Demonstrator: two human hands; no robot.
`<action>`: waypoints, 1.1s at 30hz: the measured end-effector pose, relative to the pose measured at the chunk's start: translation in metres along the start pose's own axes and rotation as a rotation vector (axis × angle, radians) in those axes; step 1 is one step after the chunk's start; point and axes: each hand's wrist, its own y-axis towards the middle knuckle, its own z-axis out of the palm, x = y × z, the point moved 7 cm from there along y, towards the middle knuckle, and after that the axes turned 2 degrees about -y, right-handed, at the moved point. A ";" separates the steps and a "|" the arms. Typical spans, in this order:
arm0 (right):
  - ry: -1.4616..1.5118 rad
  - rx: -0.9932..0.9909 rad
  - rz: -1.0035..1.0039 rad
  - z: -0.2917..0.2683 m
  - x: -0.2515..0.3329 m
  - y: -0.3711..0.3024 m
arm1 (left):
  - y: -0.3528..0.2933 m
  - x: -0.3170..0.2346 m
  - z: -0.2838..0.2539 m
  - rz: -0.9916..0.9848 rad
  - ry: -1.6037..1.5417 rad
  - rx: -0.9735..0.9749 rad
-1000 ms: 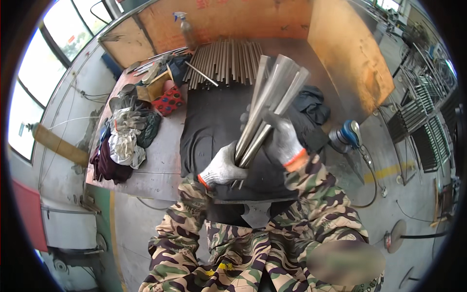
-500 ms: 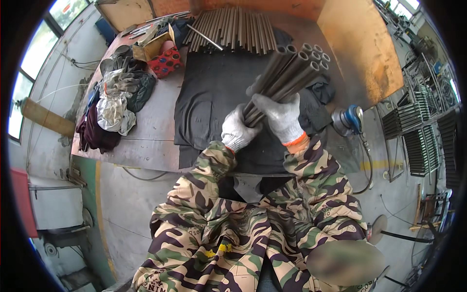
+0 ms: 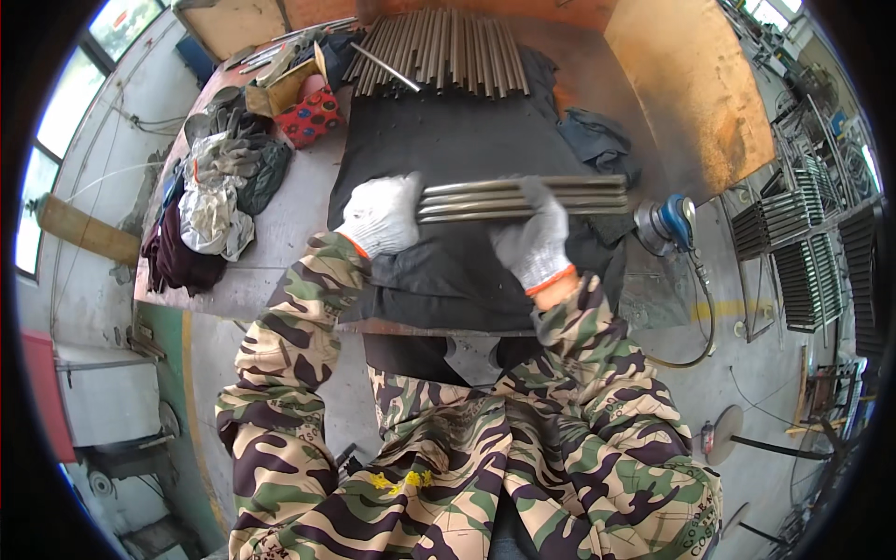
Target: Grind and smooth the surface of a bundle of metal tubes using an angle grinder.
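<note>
A bundle of bare metal tubes (image 3: 467, 199) lies crosswise, left to right, over the black cloth (image 3: 439, 140). At the bundle's left end is my left hand (image 3: 383, 213), in a white knitted glove, closed about the tube ends, which it hides. My right hand (image 3: 537, 233), in a white glove with grey fingers, reaches over the tubes right of their middle, its fingers curled across them and slightly blurred. Whether the tubes rest on the cloth or hang just above it, I cannot tell.
Many similar tubes (image 3: 448, 56) lie side by side at the back, one bright rod (image 3: 385, 67) across them. Gloves and rags (image 3: 219, 187) pile up on the left by a red patterned box (image 3: 308, 117). A blue sander (image 3: 672, 224) with a hose sits right; an orange board (image 3: 695, 89) stands behind.
The tube bundle has swung from slanting up and away to lying level across the cloth. My left hand has moved left to its end; my right hand has shifted slightly down.
</note>
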 end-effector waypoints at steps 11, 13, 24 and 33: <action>-0.778 0.326 0.364 -0.002 0.001 -0.049 | 0.022 0.037 0.043 -0.035 0.113 0.377; -1.305 0.678 -0.426 0.034 0.041 -0.044 | 0.021 0.032 0.038 0.003 0.160 0.321; -2.387 0.560 -1.031 -0.014 0.080 0.027 | -0.005 0.031 0.043 -0.057 0.030 -0.108; -2.516 0.568 -0.985 -0.014 0.078 0.049 | 0.036 0.045 0.045 -0.035 0.082 -0.050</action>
